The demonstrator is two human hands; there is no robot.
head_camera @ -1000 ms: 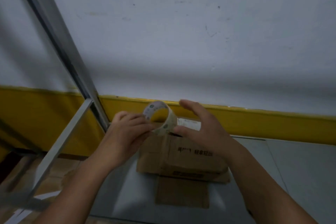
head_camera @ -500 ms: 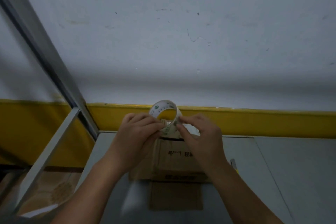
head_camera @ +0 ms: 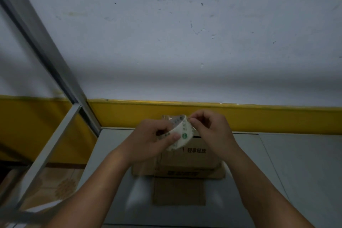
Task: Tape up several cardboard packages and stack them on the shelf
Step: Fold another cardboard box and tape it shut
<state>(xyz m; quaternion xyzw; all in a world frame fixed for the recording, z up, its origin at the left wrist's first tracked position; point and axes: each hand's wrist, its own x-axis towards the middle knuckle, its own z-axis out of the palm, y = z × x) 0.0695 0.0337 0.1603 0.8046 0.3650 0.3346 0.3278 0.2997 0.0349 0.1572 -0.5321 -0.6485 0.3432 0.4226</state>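
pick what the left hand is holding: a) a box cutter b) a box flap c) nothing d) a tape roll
d: the left hand grips the tape roll above the cardboard box, while the right hand pinches at the roll's upper edge.

Shelf surface (head_camera: 277, 172): bottom centre to right edge, backed by the wall (head_camera: 166, 42)
Cardboard box (head_camera: 196, 159): on the shelf surface, centre, near its back edge; front flap (head_camera: 178, 190) lies flat on the surface, toward the viewer
Tape roll (head_camera: 182, 133): above the box's far half, between both hands
Left hand (head_camera: 149, 140): left of the roll, gripping it
Right hand (head_camera: 212, 131): right of the roll, pinching its upper rim
Wall band (head_camera: 259, 118): along the wall's foot, behind the box
Frame post (head_camera: 46, 42): left of the shelf; brace (head_camera: 50, 152) below it
Floor (head_camera: 55, 181): lower left, beneath the brace
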